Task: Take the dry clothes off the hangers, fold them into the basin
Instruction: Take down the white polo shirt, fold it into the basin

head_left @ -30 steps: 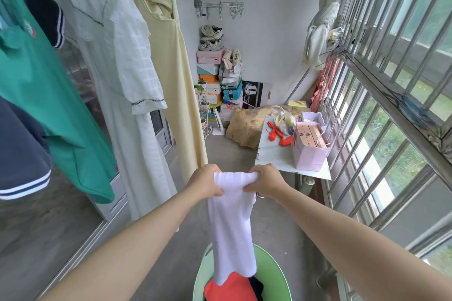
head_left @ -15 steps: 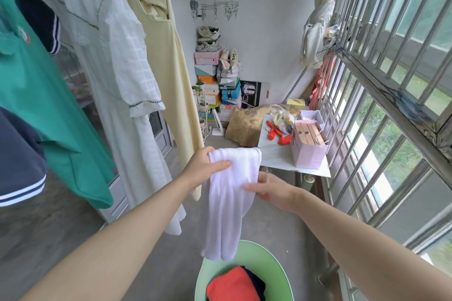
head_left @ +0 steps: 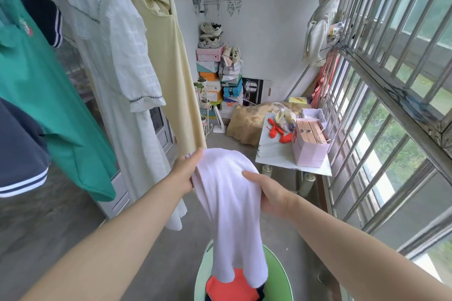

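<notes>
A white garment (head_left: pixel 230 205) hangs doubled over in front of me, above the green basin (head_left: pixel 278 273). My left hand (head_left: pixel 184 173) grips its upper left edge. My right hand (head_left: pixel 267 190) holds its right side, thumb on the front of the cloth. The garment's lower end reaches into the basin, where a folded orange-red piece (head_left: pixel 232 286) lies on something dark. On hangers at the left are a green shirt (head_left: pixel 46 95), a white dress (head_left: pixel 115 68), a pale yellow dress (head_left: pixel 168 56) and a navy top (head_left: pixel 19 146).
A low white table (head_left: pixel 276 151) with a pink paper bag (head_left: pixel 308 144) and red items stands ahead right. Window bars (head_left: pixel 381 95) run along the right. Stacked shoe boxes (head_left: pixel 215 73) and a brown sack (head_left: pixel 249 120) fill the far end.
The garment went from hanging full length to being folded over. My right hand let go of the top edge, dropped and now holds the garment's right side; my left hand stayed on top.
</notes>
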Available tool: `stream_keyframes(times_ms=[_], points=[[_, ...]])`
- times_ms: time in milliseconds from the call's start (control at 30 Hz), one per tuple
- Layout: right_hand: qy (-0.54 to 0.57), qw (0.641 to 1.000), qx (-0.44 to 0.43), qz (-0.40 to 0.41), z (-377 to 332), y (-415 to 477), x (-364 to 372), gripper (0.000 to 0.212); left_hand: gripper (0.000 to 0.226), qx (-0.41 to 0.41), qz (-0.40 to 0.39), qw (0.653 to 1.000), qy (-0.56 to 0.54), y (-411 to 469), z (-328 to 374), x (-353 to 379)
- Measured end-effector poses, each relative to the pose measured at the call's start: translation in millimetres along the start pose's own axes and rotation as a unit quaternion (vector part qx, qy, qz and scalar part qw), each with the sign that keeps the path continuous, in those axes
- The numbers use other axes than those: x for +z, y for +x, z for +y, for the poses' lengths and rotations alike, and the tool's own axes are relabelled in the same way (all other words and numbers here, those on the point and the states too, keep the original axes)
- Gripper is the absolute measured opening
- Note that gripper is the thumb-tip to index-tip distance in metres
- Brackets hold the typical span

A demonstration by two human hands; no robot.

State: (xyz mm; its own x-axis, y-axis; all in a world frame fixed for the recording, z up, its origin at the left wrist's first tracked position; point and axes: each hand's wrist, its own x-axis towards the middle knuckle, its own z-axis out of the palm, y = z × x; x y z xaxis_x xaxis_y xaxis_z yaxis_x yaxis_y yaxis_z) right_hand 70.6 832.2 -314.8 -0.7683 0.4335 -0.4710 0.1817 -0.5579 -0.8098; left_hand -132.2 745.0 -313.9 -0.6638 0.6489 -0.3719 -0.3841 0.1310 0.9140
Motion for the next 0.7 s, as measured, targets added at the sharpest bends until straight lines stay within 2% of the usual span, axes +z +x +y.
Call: stream_keyframes(times_ms=[33, 100, 133, 200, 233, 300, 367, 400, 433, 500, 567, 600, 667, 700], points=[[0.018, 1.000, -0.004, 0.006, -2.9, 0.3, 3.0, 0.022, 0.039, -0.029, -0.012, 0.997, -0.067, -1.7, 1.5, -0.5], [0.053, 0.998, -0.024, 0.024, -8.4, 4.5, 7.0, 0.026, 0.059, -0.069, -0.085, 0.980, -0.169, -7.8, 4.5, -1.1], [0.059, 0.997, -0.034, 0.032, -10.1, 7.3, 8.7, 0.030, 0.063, -0.072, -0.135, 0.975, -0.164, -13.5, 1.1, -0.6], [0.032, 0.997, -0.052, 0.050, -12.9, 14.5, 10.3, 0.033, 0.057, -0.067, -0.209, 0.974, -0.063, -27.1, -16.8, 5.9], [0.006, 0.995, -0.063, 0.071, -13.3, 17.7, 8.5, 0.030, 0.059, -0.064, -0.216, 0.974, -0.018, -31.3, -28.2, 9.4], [-0.051, 0.988, -0.086, 0.118, -11.7, 20.6, 4.2, 0.021, 0.076, -0.043, -0.176, 0.983, 0.024, -28.4, -43.2, 15.0], [-0.088, 0.978, -0.094, 0.161, -5.9, 23.6, -2.2, 0.021, 0.096, -0.026, -0.135, 0.990, 0.018, -23.2, -46.8, 15.5], [-0.104, 0.973, -0.098, 0.180, -3.0, 24.6, -6.4, 0.021, 0.099, -0.023, -0.134, 0.991, 0.010, -20.6, -46.0, 14.8], [-0.119, 0.968, -0.105, 0.195, -0.9, 24.8, -10.9, 0.018, 0.091, -0.014, -0.147, 0.989, 0.011, -17.9, -46.3, 14.6], [-0.141, 0.959, -0.129, 0.209, 0.6, 24.8, -15.7, 0.012, 0.055, 0.015, -0.191, 0.980, 0.058, -17.6, -43.6, 14.3], [-0.158, 0.952, -0.137, 0.223, 0.5, 26.1, -18.7, 0.032, 0.030, 0.036, -0.210, 0.971, 0.105, -20.3, -40.0, 13.2], [-0.170, 0.951, -0.131, 0.221, -0.3, 24.5, -19.2, 0.040, 0.026, 0.037, -0.208, 0.971, 0.109, -20.6, -38.6, 13.0], [-0.185, 0.962, -0.120, 0.164, -2.6, 20.0, -17.8, 0.038, 0.024, 0.018, -0.190, 0.978, 0.087, -19.4, -35.5, 10.5], [-0.197, 0.965, -0.116, 0.130, -4.5, 15.2, -18.2, 0.038, 0.032, 0.003, -0.190, 0.979, 0.076, -18.1, -35.2, 10.0]])
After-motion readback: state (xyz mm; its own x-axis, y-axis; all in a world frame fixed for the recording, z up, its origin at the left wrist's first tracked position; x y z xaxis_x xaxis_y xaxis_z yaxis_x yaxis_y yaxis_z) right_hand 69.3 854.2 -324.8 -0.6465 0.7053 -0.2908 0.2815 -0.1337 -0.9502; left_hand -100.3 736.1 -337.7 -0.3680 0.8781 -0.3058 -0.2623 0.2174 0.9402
